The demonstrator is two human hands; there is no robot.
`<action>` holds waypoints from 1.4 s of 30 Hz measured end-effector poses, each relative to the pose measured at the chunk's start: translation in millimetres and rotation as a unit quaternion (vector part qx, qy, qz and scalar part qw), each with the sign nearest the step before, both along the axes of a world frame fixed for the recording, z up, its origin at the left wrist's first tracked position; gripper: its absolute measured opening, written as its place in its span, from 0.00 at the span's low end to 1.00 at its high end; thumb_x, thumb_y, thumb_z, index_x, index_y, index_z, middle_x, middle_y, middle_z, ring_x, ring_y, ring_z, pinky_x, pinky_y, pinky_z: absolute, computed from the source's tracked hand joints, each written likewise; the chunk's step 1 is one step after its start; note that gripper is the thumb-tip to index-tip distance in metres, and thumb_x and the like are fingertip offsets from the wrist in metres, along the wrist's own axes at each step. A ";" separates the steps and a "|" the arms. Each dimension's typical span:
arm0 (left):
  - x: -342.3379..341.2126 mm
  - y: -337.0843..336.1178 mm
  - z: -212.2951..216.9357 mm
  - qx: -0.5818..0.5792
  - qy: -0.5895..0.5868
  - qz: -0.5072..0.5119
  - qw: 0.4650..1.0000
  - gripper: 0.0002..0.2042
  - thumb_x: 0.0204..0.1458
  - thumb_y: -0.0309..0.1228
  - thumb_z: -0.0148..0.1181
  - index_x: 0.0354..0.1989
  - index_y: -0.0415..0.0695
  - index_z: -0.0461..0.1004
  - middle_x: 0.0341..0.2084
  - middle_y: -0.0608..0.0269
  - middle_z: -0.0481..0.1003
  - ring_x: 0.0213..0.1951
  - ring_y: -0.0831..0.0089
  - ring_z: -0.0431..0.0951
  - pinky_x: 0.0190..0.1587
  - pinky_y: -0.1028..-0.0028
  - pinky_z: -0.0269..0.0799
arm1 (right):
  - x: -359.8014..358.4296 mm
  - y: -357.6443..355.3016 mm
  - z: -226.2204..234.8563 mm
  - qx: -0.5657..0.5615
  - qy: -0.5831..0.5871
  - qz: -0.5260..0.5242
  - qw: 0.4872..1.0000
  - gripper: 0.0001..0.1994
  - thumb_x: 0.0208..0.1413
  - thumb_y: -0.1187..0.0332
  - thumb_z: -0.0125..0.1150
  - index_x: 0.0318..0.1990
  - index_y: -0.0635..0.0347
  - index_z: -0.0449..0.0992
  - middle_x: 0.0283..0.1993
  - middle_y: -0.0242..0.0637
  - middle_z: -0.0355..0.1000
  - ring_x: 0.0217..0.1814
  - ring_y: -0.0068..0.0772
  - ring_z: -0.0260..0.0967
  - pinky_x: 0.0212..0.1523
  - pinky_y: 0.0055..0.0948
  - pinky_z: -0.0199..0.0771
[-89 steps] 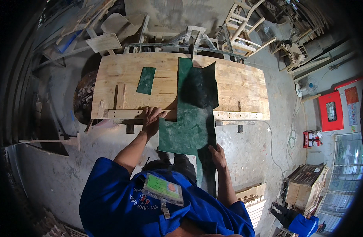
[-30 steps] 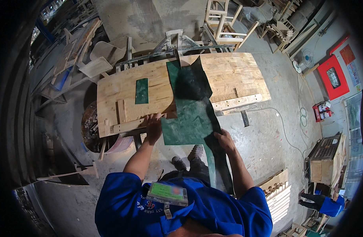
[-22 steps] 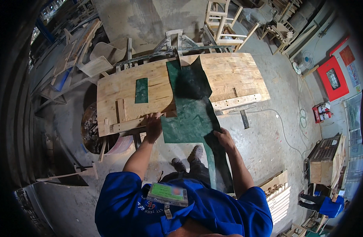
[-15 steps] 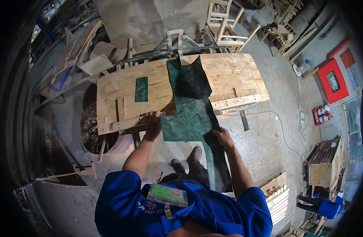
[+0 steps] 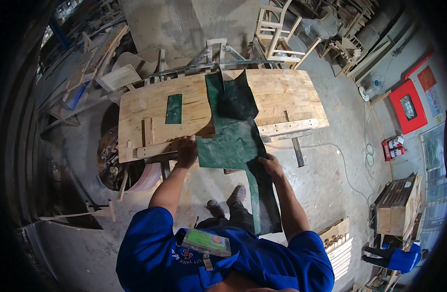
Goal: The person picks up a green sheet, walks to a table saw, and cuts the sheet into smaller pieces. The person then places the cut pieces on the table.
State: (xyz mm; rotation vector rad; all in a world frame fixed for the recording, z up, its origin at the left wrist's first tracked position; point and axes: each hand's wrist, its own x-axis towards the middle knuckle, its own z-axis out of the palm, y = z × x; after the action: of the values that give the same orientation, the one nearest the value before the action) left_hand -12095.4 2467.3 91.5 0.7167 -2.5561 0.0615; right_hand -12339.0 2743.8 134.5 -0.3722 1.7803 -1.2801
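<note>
1. Blue shirt (image 5: 148, 246): white capital letters curve around a red-and-white emblem (image 5: 187, 254) on the chest.
2. Identity badge (image 5: 206, 242), green and white: printed lines, too small to read.
3. Red fire-extinguisher stand (image 5: 386, 152): pale lettering, too small to make out.
4. Orange-red poster (image 5: 426, 78) and blue poster (image 5: 433, 101) on the wall: print illegible.

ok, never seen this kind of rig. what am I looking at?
No robot here: a person works bare-handed. The view is from the left of two fisheye cameras worn on the head, looking down, so straight edges bend. On the wooden tabletop lie a small green piece and the far part of a large green sheet, which extends past the near edge toward the person. The right hand holds the sheet's right edge. The left hand is at its left corner; its grip is unclear.
</note>
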 end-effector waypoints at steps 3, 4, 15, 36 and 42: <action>-1.9 0.8 2.6 0.013 -0.021 0.010 1.000 0.14 0.56 0.34 0.61 0.50 0.50 0.78 0.52 0.55 0.74 0.56 0.47 0.72 0.62 0.43 0.64 | -1.9 -0.4 -0.2 -0.029 -0.041 -0.010 0.999 0.15 0.64 0.66 0.63 0.54 0.65 0.79 0.43 0.35 0.81 0.40 0.28 0.78 0.44 0.31 0.79; -3.9 3.2 2.5 -0.008 -0.006 0.002 1.000 0.14 0.57 0.35 0.59 0.51 0.50 0.78 0.53 0.55 0.74 0.57 0.47 0.71 0.63 0.44 0.62 | -4.5 2.6 -1.0 -0.030 -0.033 -0.006 0.999 0.15 0.64 0.66 0.63 0.54 0.65 0.79 0.43 0.35 0.81 0.40 0.29 0.78 0.45 0.31 0.79; -7.1 -3.7 14.9 0.197 0.003 0.063 0.978 0.17 0.66 0.41 0.54 0.58 0.53 0.80 0.58 0.54 0.75 0.64 0.47 0.68 0.71 0.46 0.55 | 8.6 72.5 28.4 0.023 -0.002 0.048 0.999 0.16 0.66 0.66 0.62 0.56 0.66 0.77 0.46 0.35 0.81 0.44 0.27 0.77 0.47 0.31 0.79; -3.2 -24.6 19.2 0.328 -0.077 0.033 0.941 0.19 0.62 0.33 0.62 0.61 0.62 0.80 0.62 0.58 0.74 0.70 0.50 0.65 0.76 0.41 0.46 | -130.0 140.1 237.6 0.171 0.521 0.176 0.818 0.09 0.65 0.71 0.60 0.48 0.56 0.82 0.36 0.50 0.80 0.39 0.48 0.83 0.39 0.40 0.78; -29.2 -63.2 38.6 0.541 -0.094 0.076 0.832 0.19 0.62 0.46 0.64 0.59 0.54 0.81 0.67 0.55 0.71 0.67 0.55 0.70 0.65 0.47 0.66 | -147.4 102.4 286.2 0.128 0.536 0.171 0.817 0.07 0.63 0.73 0.63 0.46 0.62 0.83 0.35 0.49 0.80 0.37 0.44 0.82 0.39 0.36 0.77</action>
State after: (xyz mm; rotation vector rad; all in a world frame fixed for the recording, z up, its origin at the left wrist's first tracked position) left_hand -12124.7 2404.1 130.1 1.3384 -2.5398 -1.4219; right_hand -12486.5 2846.3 420.8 -1.3875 2.5776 -0.5180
